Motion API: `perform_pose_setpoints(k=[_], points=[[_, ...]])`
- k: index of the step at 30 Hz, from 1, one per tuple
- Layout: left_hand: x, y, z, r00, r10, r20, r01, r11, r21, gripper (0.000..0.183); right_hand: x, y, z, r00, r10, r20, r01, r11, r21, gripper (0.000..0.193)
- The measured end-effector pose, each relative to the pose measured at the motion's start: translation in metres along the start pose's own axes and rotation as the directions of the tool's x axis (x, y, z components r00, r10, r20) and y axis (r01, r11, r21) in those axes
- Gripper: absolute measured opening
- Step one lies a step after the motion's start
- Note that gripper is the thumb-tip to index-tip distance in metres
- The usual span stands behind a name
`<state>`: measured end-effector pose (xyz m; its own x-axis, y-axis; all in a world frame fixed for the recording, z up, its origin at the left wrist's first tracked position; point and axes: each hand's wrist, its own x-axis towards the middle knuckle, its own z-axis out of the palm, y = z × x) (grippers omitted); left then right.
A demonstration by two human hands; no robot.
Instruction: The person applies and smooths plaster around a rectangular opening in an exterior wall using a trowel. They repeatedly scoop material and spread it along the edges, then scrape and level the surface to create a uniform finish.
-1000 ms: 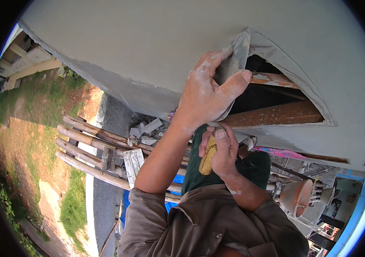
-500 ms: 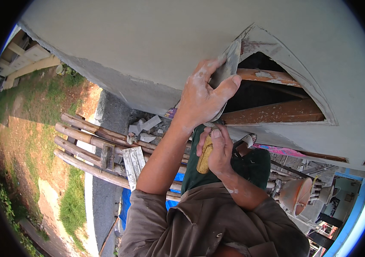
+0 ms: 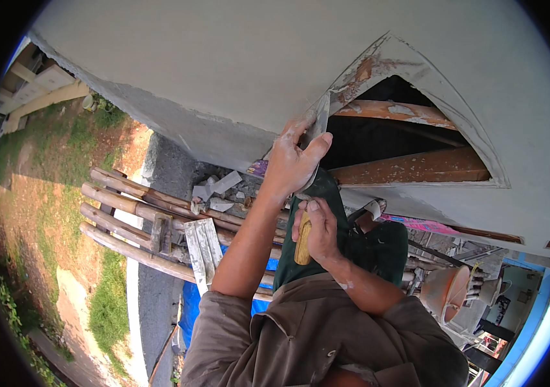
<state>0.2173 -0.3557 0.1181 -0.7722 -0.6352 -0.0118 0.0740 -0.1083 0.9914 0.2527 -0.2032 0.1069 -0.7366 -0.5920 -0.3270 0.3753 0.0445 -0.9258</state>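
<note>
My right hand (image 3: 320, 232) is wrapped round the yellowish wooden handle (image 3: 303, 242) of a trowel, low in front of my body. Farther up, my left hand (image 3: 293, 158) grips the trowel's long grey metal blade (image 3: 322, 117), thumb on one side and fingers on the other. White smears cover the fingers. The blade's far end meets the left corner of a pointed opening (image 3: 394, 138) in the pale plastered wall (image 3: 223, 58). Along the opening's upper left border (image 3: 359, 76), scraped reddish and white patches show.
Brown wooden beams (image 3: 410, 169) cross the dark opening. Below on the left lie bamboo poles (image 3: 136, 208), a whitish-smeared board (image 3: 203, 248), broken blocks (image 3: 220, 187) and a blue sheet (image 3: 191, 309). An orange tub (image 3: 444, 293) stands at lower right.
Both hands and the trowel have moved left and the blade has slid down along the opening's left border. More of that scraped border now shows.
</note>
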Motion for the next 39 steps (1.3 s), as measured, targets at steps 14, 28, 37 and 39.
perform_pose_setpoints(k=[14, 28, 37, 39], points=[[-0.021, -0.118, -0.022, 0.889, -0.456, -0.033, 0.448, 0.884, -0.131, 0.057, 0.014, 0.051, -0.02, 0.887, 0.459, -0.048, -0.46, 0.874, -0.154, 0.031], [0.002, -0.144, -0.017, 0.843, -0.538, -0.003, 0.531, 0.834, -0.148, 0.065, 0.041, 0.055, -0.024, 0.888, 0.453, -0.072, -0.459, 0.871, -0.176, 0.036], [0.01, -0.156, -0.019, 0.893, -0.449, -0.028, 0.446, 0.892, -0.075, 0.065, 0.041, 0.054, -0.02, 0.897, 0.432, -0.089, -0.441, 0.881, -0.173, 0.036], [0.009, -0.157, -0.02, 0.893, -0.449, -0.03, 0.446, 0.892, -0.07, 0.064, 0.039, 0.051, -0.018, 0.902, 0.421, -0.089, -0.431, 0.883, -0.185, 0.036]])
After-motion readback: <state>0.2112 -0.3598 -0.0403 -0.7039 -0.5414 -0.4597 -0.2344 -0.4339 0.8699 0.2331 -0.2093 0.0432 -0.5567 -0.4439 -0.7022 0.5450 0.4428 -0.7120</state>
